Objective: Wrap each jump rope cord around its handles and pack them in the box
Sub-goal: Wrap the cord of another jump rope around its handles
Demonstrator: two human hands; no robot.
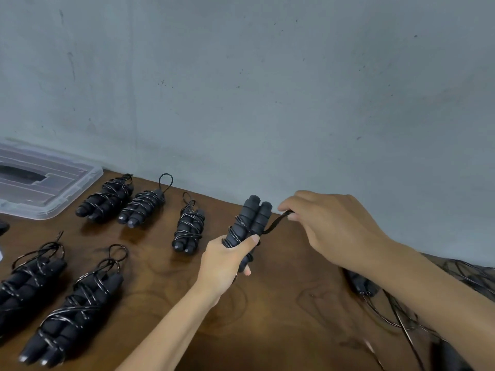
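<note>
Above the brown bench (281, 303), the left hand (225, 263) grips a pair of black foam jump rope handles (250, 220), side by side and tilted, with cord wound around their lower half. The right hand (329, 226) has its fingers (288, 208) pinching the black cord (276, 223) just beside the handles. Five wrapped bundles (188, 226) lie left, near a clear plastic box (61, 194).

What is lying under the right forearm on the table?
A dark handle and loose cords show below the right forearm; whatever lies directly beneath the arm is covered.
</note>
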